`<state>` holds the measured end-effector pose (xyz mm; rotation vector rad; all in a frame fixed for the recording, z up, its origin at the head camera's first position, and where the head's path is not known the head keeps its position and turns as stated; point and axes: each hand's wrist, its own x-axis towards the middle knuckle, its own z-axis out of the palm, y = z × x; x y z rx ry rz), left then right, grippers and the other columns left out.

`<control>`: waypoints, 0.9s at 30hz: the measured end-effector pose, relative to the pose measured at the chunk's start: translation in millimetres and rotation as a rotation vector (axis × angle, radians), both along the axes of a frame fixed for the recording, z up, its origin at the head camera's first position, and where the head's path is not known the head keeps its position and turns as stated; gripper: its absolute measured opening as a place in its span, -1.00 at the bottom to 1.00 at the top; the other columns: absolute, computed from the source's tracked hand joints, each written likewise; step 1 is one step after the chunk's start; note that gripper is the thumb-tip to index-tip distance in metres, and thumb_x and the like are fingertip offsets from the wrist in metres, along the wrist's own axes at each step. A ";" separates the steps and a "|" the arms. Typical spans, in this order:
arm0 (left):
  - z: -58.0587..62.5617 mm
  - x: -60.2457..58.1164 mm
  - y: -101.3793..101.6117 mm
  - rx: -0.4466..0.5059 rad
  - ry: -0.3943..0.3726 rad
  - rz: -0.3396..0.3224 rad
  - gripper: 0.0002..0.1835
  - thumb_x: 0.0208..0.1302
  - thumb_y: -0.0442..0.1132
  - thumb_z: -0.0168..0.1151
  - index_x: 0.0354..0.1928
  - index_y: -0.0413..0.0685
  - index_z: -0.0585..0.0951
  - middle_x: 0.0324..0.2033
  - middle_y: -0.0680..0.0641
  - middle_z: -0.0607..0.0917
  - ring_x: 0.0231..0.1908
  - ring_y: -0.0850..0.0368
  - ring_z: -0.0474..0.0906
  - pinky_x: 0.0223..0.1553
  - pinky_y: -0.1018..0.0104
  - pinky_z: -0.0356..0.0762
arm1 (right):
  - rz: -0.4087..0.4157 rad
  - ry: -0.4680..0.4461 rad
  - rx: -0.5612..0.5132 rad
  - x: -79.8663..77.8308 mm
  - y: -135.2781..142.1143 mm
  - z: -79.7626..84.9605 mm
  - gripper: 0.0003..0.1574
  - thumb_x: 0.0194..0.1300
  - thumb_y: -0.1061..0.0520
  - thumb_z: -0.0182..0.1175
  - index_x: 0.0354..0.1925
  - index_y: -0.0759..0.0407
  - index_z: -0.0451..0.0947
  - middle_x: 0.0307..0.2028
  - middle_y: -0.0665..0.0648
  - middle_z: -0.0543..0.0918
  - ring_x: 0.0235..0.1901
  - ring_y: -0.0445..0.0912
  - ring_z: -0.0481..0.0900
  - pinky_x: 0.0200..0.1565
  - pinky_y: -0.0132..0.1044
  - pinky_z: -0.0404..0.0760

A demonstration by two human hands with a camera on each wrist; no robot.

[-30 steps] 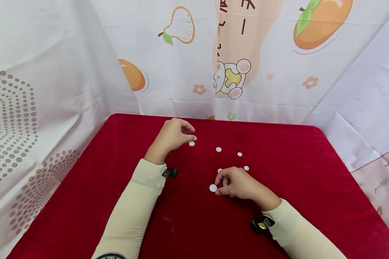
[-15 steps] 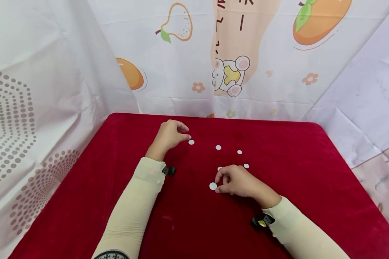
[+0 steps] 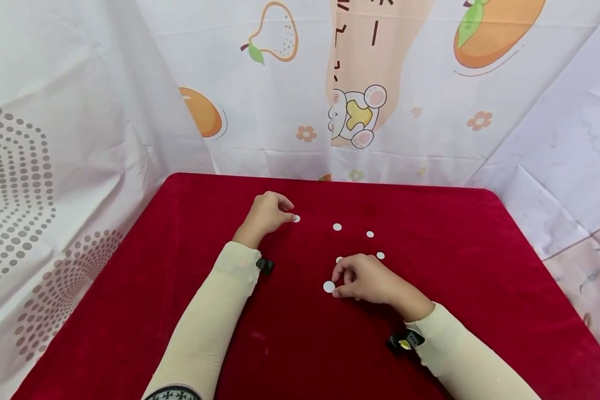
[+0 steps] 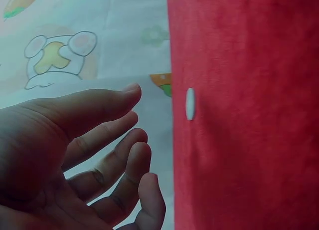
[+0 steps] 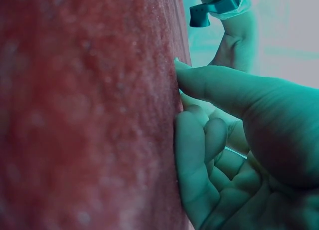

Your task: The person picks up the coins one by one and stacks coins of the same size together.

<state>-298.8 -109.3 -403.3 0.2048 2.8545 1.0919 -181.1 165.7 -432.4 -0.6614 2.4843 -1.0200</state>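
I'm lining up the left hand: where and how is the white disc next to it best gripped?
Probably by opposite edges of the white disc, pinched between thumb and fingertip, coming from above and the left. It lies flat on the red cloth with no raised part showing; the left hand is on that side, its thumb overlapping the disc's left edge in the head view.

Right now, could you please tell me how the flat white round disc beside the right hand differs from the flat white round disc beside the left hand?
The right-hand disc looks larger in the head view than the left-hand disc, though nearness to the camera may explain that. The right-hand disc shows almost whole, while the left hand partly covers the left-hand disc. Both are white and over the red cloth.
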 end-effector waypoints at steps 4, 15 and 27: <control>-6.2 -1.9 3.0 -0.003 -0.022 0.011 -0.61 0.25 -0.12 0.52 0.09 -0.08 0.75 -0.08 -0.07 0.75 -0.04 0.00 0.63 0.05 0.06 0.65 | 0.000 -0.001 -0.001 0.1 -0.1 -0.1 -0.74 0.15 0.10 0.57 -0.26 -0.05 0.65 -0.65 -0.04 0.59 -0.71 -0.17 0.54 -0.54 -0.29 0.54; -19.4 -3.2 6.5 -0.032 -0.053 0.006 -0.61 0.31 -0.15 0.45 0.15 -0.05 0.71 -0.05 -0.11 0.72 -0.05 -0.03 0.63 0.03 0.07 0.66 | -0.002 -0.011 -0.002 0.5 -0.5 0.4 -0.74 0.15 0.08 0.57 -0.25 -0.06 0.65 -0.64 -0.03 0.59 -0.71 -0.17 0.54 -0.54 -0.28 0.55; -22.1 -4.8 6.0 -0.024 -0.092 0.000 -0.60 0.32 -0.16 0.45 0.18 -0.01 0.71 -0.02 -0.11 0.69 -0.02 -0.04 0.61 0.04 0.04 0.65 | 0.002 -0.011 -0.007 0.4 -0.6 0.7 -0.74 0.16 0.08 0.56 -0.24 -0.04 0.66 -0.63 -0.03 0.60 -0.70 -0.16 0.55 -0.54 -0.27 0.57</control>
